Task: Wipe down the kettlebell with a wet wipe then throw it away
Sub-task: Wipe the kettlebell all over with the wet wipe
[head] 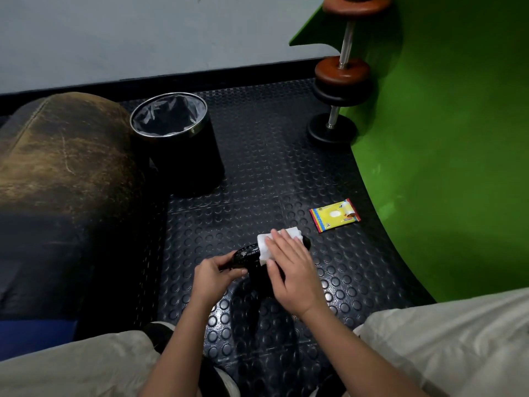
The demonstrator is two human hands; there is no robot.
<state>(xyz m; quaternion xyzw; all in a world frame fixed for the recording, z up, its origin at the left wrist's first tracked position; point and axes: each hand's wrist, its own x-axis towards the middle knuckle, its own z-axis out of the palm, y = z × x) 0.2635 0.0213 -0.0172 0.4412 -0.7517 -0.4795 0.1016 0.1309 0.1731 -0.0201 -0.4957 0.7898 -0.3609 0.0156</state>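
A black kettlebell (248, 255) rests on the studded black rubber floor in front of me. My left hand (213, 275) grips its left end, fingers curled around it. My right hand (292, 270) lies flat over a folded white wet wipe (264, 247) and presses it onto the kettlebell's top. Most of the kettlebell is hidden under both hands. A black bin (177, 144) with a chrome rim and a dark liner stands beyond, to the left.
A yellow wet-wipe pack (334, 215) lies on the floor to the right. A barbell-style dumbbell (340, 75) leans against the green wall (446, 138). A worn brown padded bench (63, 156) fills the left. My knees in beige trousers frame the bottom.
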